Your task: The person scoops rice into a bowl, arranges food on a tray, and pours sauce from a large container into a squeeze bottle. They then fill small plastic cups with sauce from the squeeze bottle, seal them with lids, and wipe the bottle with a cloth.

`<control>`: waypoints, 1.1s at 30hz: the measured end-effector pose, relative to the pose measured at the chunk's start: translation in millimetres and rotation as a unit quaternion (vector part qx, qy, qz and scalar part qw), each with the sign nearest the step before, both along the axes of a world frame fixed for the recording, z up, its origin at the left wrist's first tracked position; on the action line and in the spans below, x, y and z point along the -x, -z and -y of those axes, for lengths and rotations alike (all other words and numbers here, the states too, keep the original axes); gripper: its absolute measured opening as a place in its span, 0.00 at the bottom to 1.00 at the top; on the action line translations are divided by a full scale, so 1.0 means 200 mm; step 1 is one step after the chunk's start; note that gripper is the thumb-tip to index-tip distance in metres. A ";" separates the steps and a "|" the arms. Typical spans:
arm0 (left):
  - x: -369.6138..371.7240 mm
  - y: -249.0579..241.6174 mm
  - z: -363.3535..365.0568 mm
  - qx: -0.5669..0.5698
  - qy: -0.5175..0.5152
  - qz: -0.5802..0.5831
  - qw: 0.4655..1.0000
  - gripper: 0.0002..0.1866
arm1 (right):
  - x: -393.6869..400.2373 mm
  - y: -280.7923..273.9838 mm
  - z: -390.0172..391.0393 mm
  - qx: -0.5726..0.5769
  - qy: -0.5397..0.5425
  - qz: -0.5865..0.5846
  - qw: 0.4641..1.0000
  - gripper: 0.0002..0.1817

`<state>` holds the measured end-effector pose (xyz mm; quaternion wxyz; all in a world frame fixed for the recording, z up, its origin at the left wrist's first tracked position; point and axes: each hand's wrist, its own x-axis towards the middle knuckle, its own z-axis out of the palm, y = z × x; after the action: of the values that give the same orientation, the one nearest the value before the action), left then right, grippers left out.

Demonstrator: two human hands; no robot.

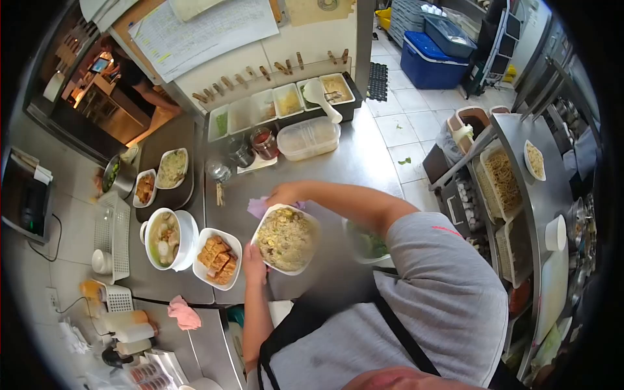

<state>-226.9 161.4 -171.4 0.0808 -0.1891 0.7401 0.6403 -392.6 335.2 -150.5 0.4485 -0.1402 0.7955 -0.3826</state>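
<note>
A white plate of fried rice [286,239] sits on the steel counter [364,162] in front of me. My left hand [253,263] grips the plate's near left rim. At the plate's far rim, my right hand [286,194] rests with fingers closed over a purple cloth [257,207] that sticks out beside the plate. Left of the plate stand a white dish of fried tofu pieces [218,258] and a white bowl of soup with balls [166,238].
A row of condiment trays [279,103] with a white ladle [322,97] lines the back, with a clear lidded tub [309,138] and jars [263,142] before it. Two small dishes sit on a dark tray [185,143]. A pink rag [184,314] lies bottom left. Noodle trays [504,182] stand right.
</note>
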 end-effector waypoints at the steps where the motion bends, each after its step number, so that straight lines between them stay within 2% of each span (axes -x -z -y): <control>1: -0.01 0.02 0.00 -0.030 -0.015 -0.009 0.999 0.16 | 0.01 0.07 -0.04 0.116 -0.036 -0.044 0.992 0.19; 2: -0.03 0.04 -0.02 -0.059 -0.033 -0.017 0.998 0.16 | 0.00 0.06 -0.12 0.196 -0.124 -0.151 0.961 0.19; 3: -0.06 0.04 -0.03 -0.088 -0.056 -0.027 0.994 0.16 | 0.00 0.05 -0.19 0.274 -0.192 -0.263 0.905 0.19; 4: -0.06 0.03 -0.04 -0.079 -0.066 -0.021 0.994 0.14 | -0.01 -0.06 -0.25 0.308 -0.302 -0.423 0.797 0.20; 5: -0.07 -0.01 -0.07 -0.090 -0.078 -0.020 0.993 0.13 | 0.01 0.09 -0.25 0.383 -0.156 -0.178 0.893 0.19; 6: -0.06 -0.06 -0.10 -0.101 -0.093 -0.016 0.990 0.13 | 0.02 0.23 -0.21 0.407 0.003 0.089 0.909 0.19; 7: -0.04 -0.11 -0.13 -0.091 -0.096 -0.061 0.989 0.14 | -0.07 0.13 -0.15 0.432 0.107 0.234 0.864 0.20; 8: 0.00 -0.18 -0.16 -0.123 -0.115 -0.074 0.983 0.13 | -0.18 -0.01 -0.11 0.434 0.213 0.371 0.793 0.22; 11: 0.09 -0.36 -0.19 -0.136 -0.139 -0.124 0.973 0.12 | -0.30 -0.01 -0.06 0.617 0.040 0.463 0.634 0.26; 12: 0.11 -0.36 -0.19 -0.144 -0.160 -0.146 0.966 0.12 | -0.32 -0.03 -0.05 0.544 0.129 0.393 0.730 0.29; 15: 0.11 -0.32 -0.14 -0.107 -0.134 -0.167 0.971 0.12 | -0.30 -0.15 -0.14 0.451 0.214 0.366 0.786 0.32; 17: 0.11 -0.22 -0.13 -0.113 -0.147 -0.150 0.971 0.11 | -0.24 -0.17 -0.24 0.337 0.224 0.332 0.852 0.32; 19: 0.09 -0.17 -0.17 -0.101 -0.184 -0.106 0.972 0.10 | -0.23 -0.16 -0.27 0.270 0.265 0.293 0.878 0.31; 21: 0.10 -0.09 -0.19 -0.110 -0.188 -0.082 0.972 0.09 | -0.23 -0.14 -0.25 0.254 0.336 0.253 0.871 0.28; 23: 0.10 -0.01 -0.21 -0.127 -0.198 -0.061 0.970 0.10 | -0.21 -0.02 -0.25 0.210 0.338 0.210 0.893 0.25; 26: 0.11 0.09 -0.21 -0.166 -0.199 -0.081 0.962 0.13 | -0.20 -0.02 -0.26 0.155 0.313 0.168 0.922 0.21; 27: 0.10 0.05 -0.21 -0.177 -0.192 -0.052 0.964 0.15 | -0.21 -0.03 -0.26 0.139 0.299 0.159 0.931 0.20; 29: 0.09 -0.04 -0.16 -0.200 -0.177 0.005 0.964 0.20 | -0.17 0.03 -0.29 0.086 0.204 0.118 0.968 0.16; 30: 0.06 -0.12 -0.12 -0.177 -0.124 0.061 0.975 0.23 | -0.18 -0.05 -0.27 -0.020 0.111 0.066 0.991 0.16; 31: 0.03 -0.21 -0.06 -0.154 -0.068 0.118 0.979 0.25 | -0.22 -0.09 -0.26 -0.027 -0.040 -0.095 0.994 0.16; 32: 0.00 -0.28 0.00 -0.132 -0.011 0.175 0.976 0.28 | -0.23 -0.10 -0.24 -0.091 -0.144 -0.175 0.970 0.16; 33: -0.04 -0.33 0.08 -0.096 0.060 0.168 0.979 0.29 | -0.24 -0.11 -0.22 -0.148 -0.242 -0.258 0.924 0.16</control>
<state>-219.3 145.9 -104.8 0.2602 -0.2408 0.6613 0.6610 -345.5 379.6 -127.7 0.3220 -0.3543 0.8732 -0.0910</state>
